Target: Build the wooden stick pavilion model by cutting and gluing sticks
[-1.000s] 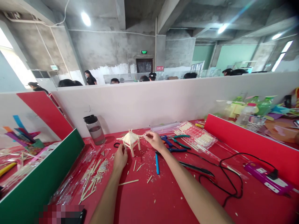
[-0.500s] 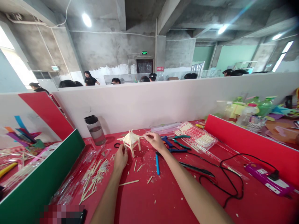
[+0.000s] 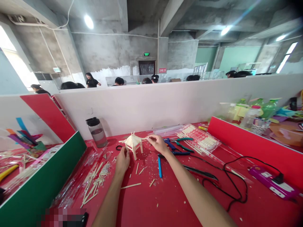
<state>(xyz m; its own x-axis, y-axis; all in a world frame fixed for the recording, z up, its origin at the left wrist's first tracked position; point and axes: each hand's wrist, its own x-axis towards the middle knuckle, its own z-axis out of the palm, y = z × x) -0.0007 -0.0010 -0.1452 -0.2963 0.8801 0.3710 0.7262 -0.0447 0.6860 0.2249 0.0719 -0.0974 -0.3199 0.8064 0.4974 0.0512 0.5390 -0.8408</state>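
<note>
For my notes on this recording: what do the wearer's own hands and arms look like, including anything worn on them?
The left hand and right hand are ungloved. No sleeve, watch or bracelet shows up to the picture's edge. Rings or nail details are too small to tell.

I get a fairly bright view, lit by glowing white oval ceiling lamps (image 3: 88,21) and a blown-out pale window (image 3: 10,47) at far left. A faint bluish flare streaks the upper right. I see soft shadows on the matte red surface (image 3: 151,201), stretched, bowed edges, a dark upper-right corner and a pixelated patch at lower left.
</note>
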